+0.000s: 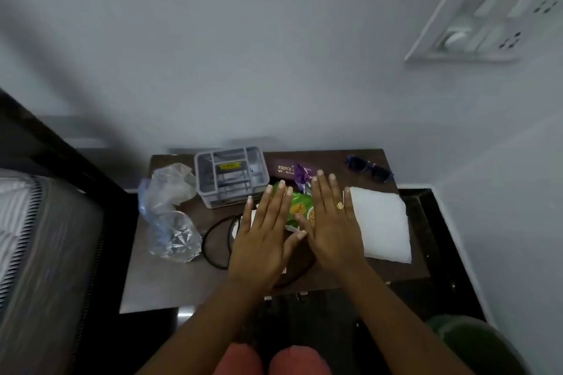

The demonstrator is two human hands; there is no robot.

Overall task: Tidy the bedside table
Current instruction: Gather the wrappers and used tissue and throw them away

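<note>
Between left hand and right hand, fingers straight, lies a green packet.

A bedroom, possibly a hotel's. Well left of the left grip runs a bed, its mattress edge in a dark frame. Under both grips a small brown worktop stands against a pale wall. Just beyond the right grip lies a printed card reading "PRINCE". High to that grip's right hangs a switch plate with sockets.
</note>
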